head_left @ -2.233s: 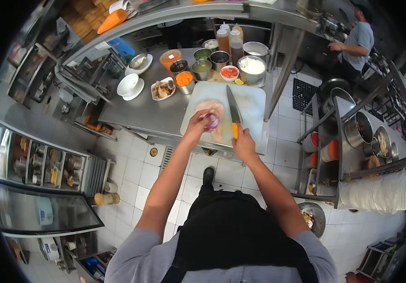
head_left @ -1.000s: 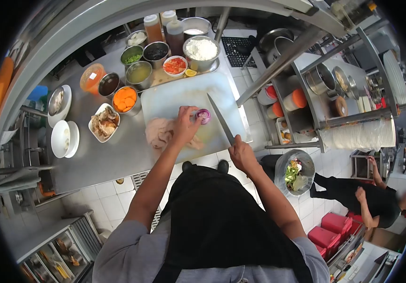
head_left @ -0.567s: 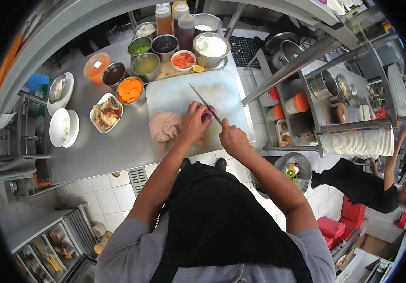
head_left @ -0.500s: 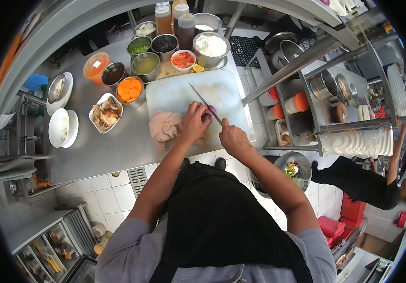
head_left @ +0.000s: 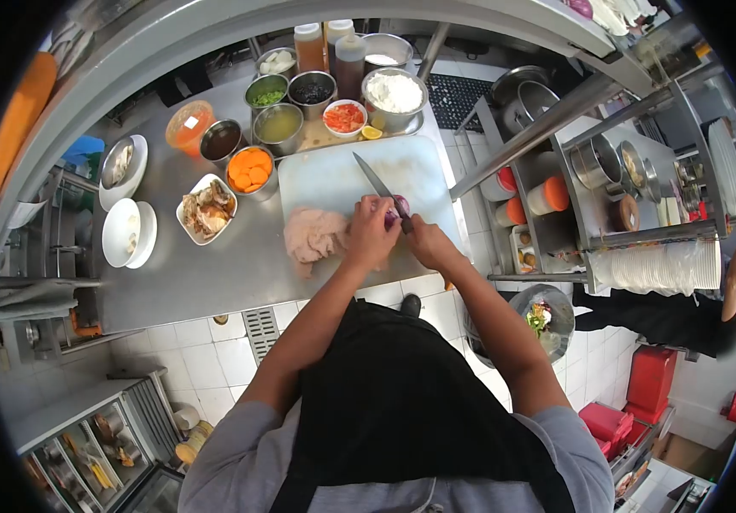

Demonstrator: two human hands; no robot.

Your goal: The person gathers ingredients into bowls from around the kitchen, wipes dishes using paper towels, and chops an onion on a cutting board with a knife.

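In my right hand, the fingers are wrapped round the handle of a kitchen knife, its blade pointing up and away to the left. My left hand has its fingers bent down on a red onion, and the blade lies against the onion beside these fingertips. Both hands are over a white cutting board. Left of my left hand lies a pale pink piece of raw meat. How much of the onion is under my fingers is hidden.
Behind the board stand a bowl of white powder, a bowl of chopped red pieces and sauce bottles. Sliced carrots and a dish of browned pieces sit left. A bin stands right; another person is beyond.
The whole view has shifted a little, so the table appears further right and lower. My hands stay at the onion, with the knife still held. The other person has moved toward the right edge.
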